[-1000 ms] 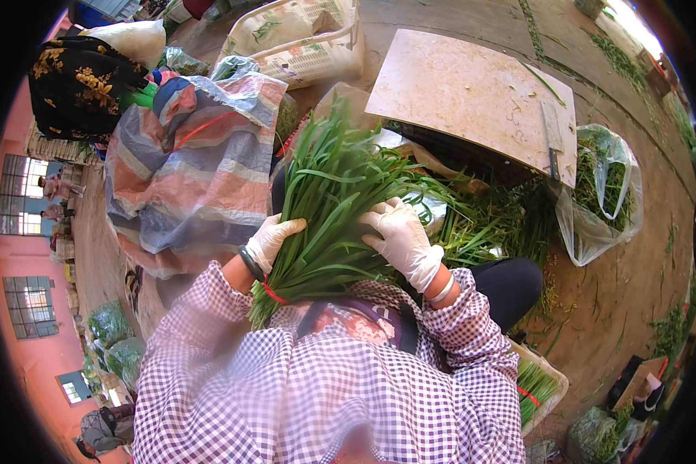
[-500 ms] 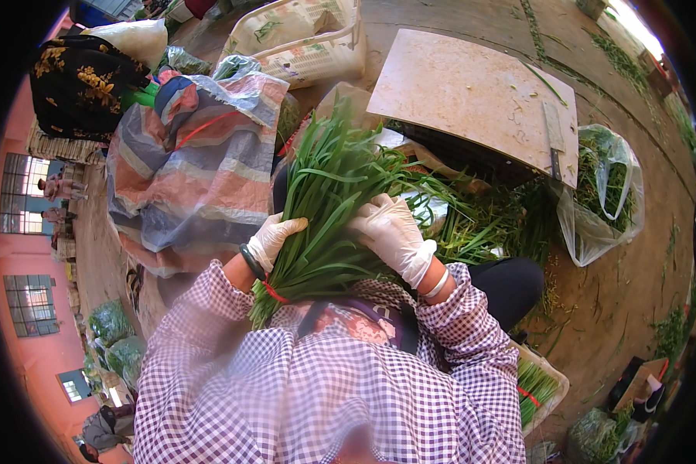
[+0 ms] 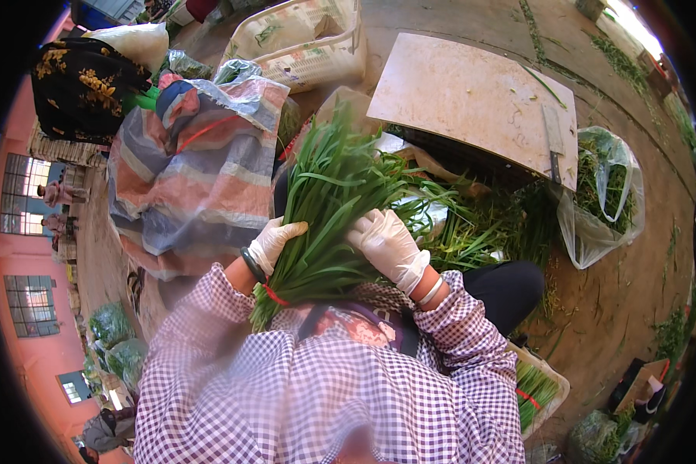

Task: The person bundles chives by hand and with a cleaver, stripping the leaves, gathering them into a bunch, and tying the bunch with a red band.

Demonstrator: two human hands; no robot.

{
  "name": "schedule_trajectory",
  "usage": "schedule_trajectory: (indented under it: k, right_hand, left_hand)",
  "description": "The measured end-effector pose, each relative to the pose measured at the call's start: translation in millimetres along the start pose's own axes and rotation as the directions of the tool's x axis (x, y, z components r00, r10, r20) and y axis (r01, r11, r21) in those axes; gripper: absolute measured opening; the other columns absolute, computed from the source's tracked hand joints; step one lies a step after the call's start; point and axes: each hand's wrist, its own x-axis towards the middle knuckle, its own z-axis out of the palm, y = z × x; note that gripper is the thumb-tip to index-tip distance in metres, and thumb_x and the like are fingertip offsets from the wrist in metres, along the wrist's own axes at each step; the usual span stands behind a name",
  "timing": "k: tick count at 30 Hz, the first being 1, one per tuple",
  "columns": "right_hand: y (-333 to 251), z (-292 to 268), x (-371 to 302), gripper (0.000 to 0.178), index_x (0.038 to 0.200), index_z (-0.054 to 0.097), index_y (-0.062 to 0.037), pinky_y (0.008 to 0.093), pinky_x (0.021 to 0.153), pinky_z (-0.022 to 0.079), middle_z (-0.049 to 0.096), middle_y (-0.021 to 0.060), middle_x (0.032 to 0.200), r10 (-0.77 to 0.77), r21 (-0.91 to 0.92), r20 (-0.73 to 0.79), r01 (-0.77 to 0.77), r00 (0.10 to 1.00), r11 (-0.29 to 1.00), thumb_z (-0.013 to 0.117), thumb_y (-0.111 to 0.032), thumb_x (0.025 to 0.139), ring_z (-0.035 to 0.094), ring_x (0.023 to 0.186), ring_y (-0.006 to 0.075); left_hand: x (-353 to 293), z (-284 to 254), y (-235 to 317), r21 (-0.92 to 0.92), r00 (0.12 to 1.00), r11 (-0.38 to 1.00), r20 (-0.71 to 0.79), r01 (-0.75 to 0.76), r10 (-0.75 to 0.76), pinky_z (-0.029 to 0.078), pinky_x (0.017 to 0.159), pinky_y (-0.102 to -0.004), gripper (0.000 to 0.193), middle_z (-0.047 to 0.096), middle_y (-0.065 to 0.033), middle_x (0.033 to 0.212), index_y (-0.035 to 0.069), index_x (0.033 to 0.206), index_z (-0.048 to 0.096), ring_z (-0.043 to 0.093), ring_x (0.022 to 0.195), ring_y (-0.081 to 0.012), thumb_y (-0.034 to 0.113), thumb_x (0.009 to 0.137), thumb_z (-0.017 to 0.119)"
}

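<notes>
A large bunch of garlic chives (image 3: 325, 205) lies slanted across my lap, its leaf tips pointing away from me. A red tie (image 3: 274, 295) circles its near end. My left hand (image 3: 274, 241), in a white glove, is closed around the left side of the bunch just above the tie. On the right side, my gloved right hand (image 3: 390, 246) has its fingers curled in against the leaves. Its fingertips are partly hidden, but they look pinched on some of the chive leaves. Loose leaves and trimmings (image 3: 472, 232) lie in a heap beyond my right hand.
A pale board (image 3: 464, 100) with a knife (image 3: 553, 147) lies ahead right, beside a clear bag of greens (image 3: 595, 224). A striped sack (image 3: 201, 185) stands at left, a white plastic crate (image 3: 313, 58) behind. A container of tied chives (image 3: 537, 390) sits by my right side.
My right hand has shifted slightly toward me and to the left, along the bunch. My left hand keeps its grip, with the bunch almost where it was.
</notes>
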Motion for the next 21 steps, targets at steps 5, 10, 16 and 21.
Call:
schedule_trajectory:
  k: [5, 10, 16, 21]
  right_hand:
    - [0, -3, 2, 0.003, 0.077, 0.059, -0.0162, 0.0307, 0.066, 0.043, 0.053, 0.0001, 0.075, -0.007, 0.085, -0.027, 0.009, 1.000, 0.996, 0.058, -0.017, 0.080, 0.056, 0.079, 0.0184]
    - [-2, -5, 3, 0.006, 0.075, 0.056, -0.0128, 0.0350, 0.063, 0.044, 0.054, 0.0050, 0.073, 0.069, 0.133, -0.080, -0.058, 0.994, 0.989, 0.061, -0.015, 0.078, 0.057, 0.073, 0.0229]
    - [-6, 5, -5, 0.022, 0.088, 0.060, -0.0060, 0.0423, 0.068, 0.049, 0.062, 0.0125, 0.081, 0.280, 0.534, 0.006, -0.240, 0.960, 0.811, 0.075, -0.013, 0.074, 0.061, 0.078, 0.0328]
    - [0, 1, -12, 0.043, 0.108, 0.062, -0.0021, 0.0398, 0.082, 0.053, 0.067, 0.0176, 0.100, 0.352, 0.772, 0.371, -0.496, 0.860, 0.398, 0.083, -0.013, 0.072, 0.066, 0.094, 0.0337]
  left_hand:
    - [2, 2, 1, 0.037, 1.000, 0.999, -0.006, -0.011, 0.011, 0.058, 0.080, -0.0331, 0.033, 0.070, -0.0096, 0.104, -0.002, 0.119, 0.063, 0.069, 0.088, -0.0194, 0.012, 0.090, 0.071]
    - [3, 1, -3, 0.001, 1.000, 1.000, -0.006, -0.024, 0.024, 0.058, 0.080, -0.0332, 0.034, 0.070, -0.0091, 0.105, -0.001, 0.120, 0.063, 0.069, 0.089, -0.0194, 0.013, 0.090, 0.072]
    - [9, 2, -6, -0.003, 0.999, 0.999, -0.027, -0.034, 0.034, 0.058, 0.080, -0.0337, 0.034, 0.070, -0.0083, 0.104, 0.000, 0.119, 0.064, 0.068, 0.088, -0.0190, 0.016, 0.090, 0.072]
    - [10, 3, -9, -0.015, 0.998, 0.999, -0.031, -0.050, 0.050, 0.058, 0.078, -0.0335, 0.032, 0.070, -0.0077, 0.102, 0.000, 0.118, 0.064, 0.068, 0.086, -0.0184, 0.016, 0.091, 0.072]
